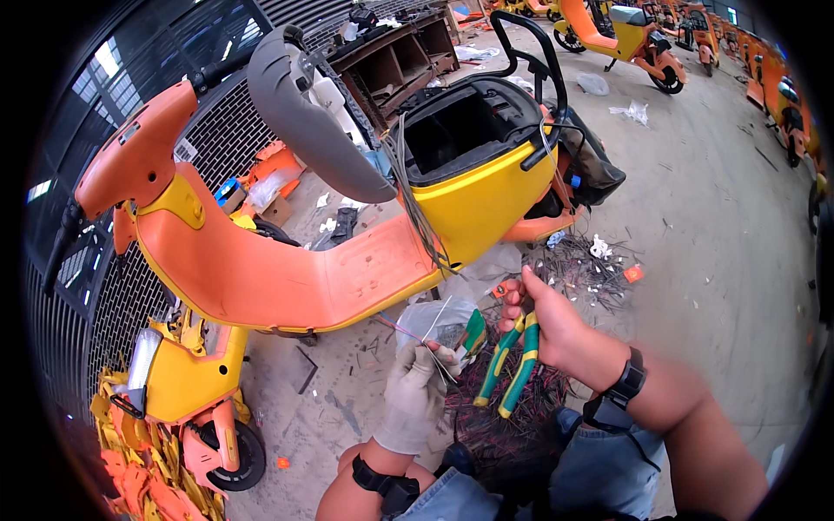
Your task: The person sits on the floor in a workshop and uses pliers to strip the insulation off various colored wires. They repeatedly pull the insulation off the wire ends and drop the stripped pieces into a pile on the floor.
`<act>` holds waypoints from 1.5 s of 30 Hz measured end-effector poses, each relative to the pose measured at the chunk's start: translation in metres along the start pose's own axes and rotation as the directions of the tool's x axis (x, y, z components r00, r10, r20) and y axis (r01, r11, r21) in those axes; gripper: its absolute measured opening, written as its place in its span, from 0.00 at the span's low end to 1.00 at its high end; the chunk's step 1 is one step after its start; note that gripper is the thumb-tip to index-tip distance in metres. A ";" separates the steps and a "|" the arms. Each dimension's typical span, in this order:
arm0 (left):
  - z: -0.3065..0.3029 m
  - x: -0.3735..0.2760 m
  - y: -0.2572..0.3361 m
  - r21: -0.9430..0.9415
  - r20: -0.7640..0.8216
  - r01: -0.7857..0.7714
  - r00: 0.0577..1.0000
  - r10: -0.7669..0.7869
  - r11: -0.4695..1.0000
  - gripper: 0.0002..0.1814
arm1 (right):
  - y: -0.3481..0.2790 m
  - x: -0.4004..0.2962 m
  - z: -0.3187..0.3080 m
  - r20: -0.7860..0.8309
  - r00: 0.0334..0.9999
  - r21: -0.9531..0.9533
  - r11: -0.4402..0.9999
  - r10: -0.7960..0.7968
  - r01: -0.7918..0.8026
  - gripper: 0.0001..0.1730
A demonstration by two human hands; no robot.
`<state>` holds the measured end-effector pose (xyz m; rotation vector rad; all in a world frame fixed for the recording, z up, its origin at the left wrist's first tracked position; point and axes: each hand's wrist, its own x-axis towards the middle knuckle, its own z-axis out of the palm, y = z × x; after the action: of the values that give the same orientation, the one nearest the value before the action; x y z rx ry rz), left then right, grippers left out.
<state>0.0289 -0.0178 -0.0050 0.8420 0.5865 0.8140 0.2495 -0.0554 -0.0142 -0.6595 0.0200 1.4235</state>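
My left hand (412,394), in a pale work glove, pinches several thin wires (396,325), some reddish and bluish, and a white strand (437,319). They come from under the footboard (371,270) of an orange and yellow electric scooter. My right hand (554,319) is bare and holds pliers (523,366) with green and yellow handles pointing down towards me; their jaws are hidden by the hand. Beside its fingers shows a small orange tag (500,290). A bundle of grey strands (417,218) hangs over the rim of the scooter's opened seat compartment (479,174). The grey seat (306,124) is tipped up.
Cut wire scraps (508,436) cover the floor by my feet. A clear plastic bag (423,317) lies under the scooter's edge. At left stand a partial yellow scooter body (189,384) and piled plastic panels (156,478). More scooters (619,42) and a brown bench (397,62) stand farther off.
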 end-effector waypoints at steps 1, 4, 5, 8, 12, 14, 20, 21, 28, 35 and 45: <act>0.002 0.001 -0.004 -0.053 -0.015 -0.002 1.000 0.001 0.999 0.10 | 0.002 0.002 0.002 0.006 1.000 0.105 0.994 0.008 -0.008 0.20; 0.012 0.004 -0.021 -0.176 -0.049 -0.049 0.998 0.041 0.983 0.12 | 0.009 0.008 0.008 0.002 0.997 0.162 0.984 -0.074 0.073 0.19; 0.014 0.004 -0.025 -0.105 -0.090 -0.055 0.995 0.046 0.993 0.12 | 0.012 0.009 0.009 0.011 0.996 0.186 0.979 -0.093 0.089 0.20; 0.010 0.005 -0.032 0.020 -0.194 -0.062 0.979 0.065 0.998 0.12 | 0.036 0.002 0.016 0.007 0.992 0.092 0.987 -0.129 0.128 0.20; 0.018 0.001 -0.024 -0.032 -0.242 -0.059 0.969 0.049 0.998 0.12 | 0.064 -0.019 0.021 0.082 0.984 0.012 0.988 -0.155 0.155 0.21; 0.021 0.000 -0.019 0.022 -0.250 -0.053 0.967 0.056 0.998 0.12 | 0.062 -0.018 0.015 0.183 0.977 -0.035 0.993 -0.107 0.116 0.28; 0.002 -0.001 0.010 0.055 -0.128 -0.263 0.955 0.268 0.963 0.11 | 0.028 -0.006 0.010 0.411 0.912 -0.494 0.841 0.002 0.221 0.41; -0.001 -0.002 0.013 0.066 -0.130 -0.261 0.955 0.268 0.963 0.12 | 0.031 -0.008 0.007 0.449 0.893 -0.564 0.774 -0.003 0.286 0.42; 0.014 -0.013 0.018 0.425 -0.045 -0.190 0.972 0.230 0.885 0.13 | 0.049 -0.023 0.000 0.578 0.799 -0.748 0.500 0.167 0.436 0.51; 0.003 -0.009 0.007 0.463 0.028 -0.233 0.968 0.248 0.855 0.12 | 0.055 -0.031 0.008 0.517 0.821 -0.776 0.538 0.243 0.329 0.54; 0.002 -0.007 0.012 0.398 0.053 -0.239 0.970 0.238 0.886 0.12 | 0.053 -0.025 0.002 0.607 0.778 -0.742 0.466 0.164 0.481 0.53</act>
<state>0.0219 -0.0198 0.0069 1.3136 0.6687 0.9301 0.1959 -0.0775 -0.0247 -0.9561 -1.3972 1.3130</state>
